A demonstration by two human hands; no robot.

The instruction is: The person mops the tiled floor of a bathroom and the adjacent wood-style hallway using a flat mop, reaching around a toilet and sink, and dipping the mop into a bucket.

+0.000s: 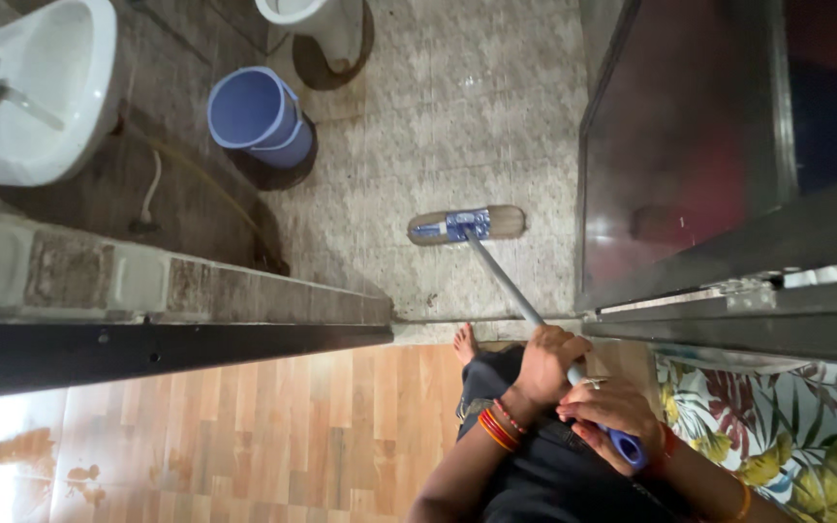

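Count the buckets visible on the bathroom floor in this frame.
1. A single blue bucket stands on the tiled floor, between the white sink at upper left and the toilet base at the top edge. Others could be hidden behind the wall or door.

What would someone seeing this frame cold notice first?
Both hands, left hand above right hand, grip a mop whose flat head rests on the pale bathroom floor mid-frame. A blue bucket stands upper left, beside a white sink.
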